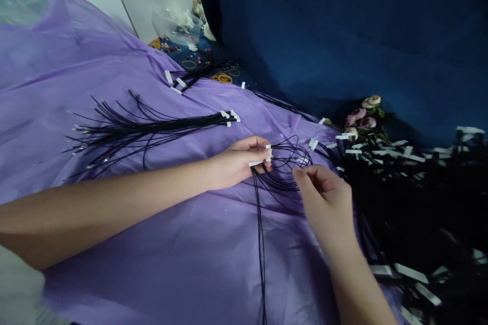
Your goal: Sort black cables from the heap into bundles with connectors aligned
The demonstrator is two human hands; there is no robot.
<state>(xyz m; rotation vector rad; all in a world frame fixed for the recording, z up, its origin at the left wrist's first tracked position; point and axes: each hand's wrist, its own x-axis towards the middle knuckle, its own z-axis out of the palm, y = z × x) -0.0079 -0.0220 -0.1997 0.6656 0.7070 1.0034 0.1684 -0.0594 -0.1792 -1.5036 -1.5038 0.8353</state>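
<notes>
My left hand (244, 160) grips the white strips (268, 152) on a looped bundle of black cords (282, 183); my right hand (326, 195) curls its fingers at the bundle's right edge, pinching a cord or not, I cannot tell; beneath the bundle spreads a purple sheet (171, 264); right of it, a dark heap (419, 203); left, a fanned bunch (175, 125); beyond it, roses (368, 122), yellow rings (221, 78), a clear bowl (179, 30).

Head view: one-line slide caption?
Over a purple plastic sheet, the left hand holds thin, looped black cords with white tabs; the right hand is at their loops.
</notes>
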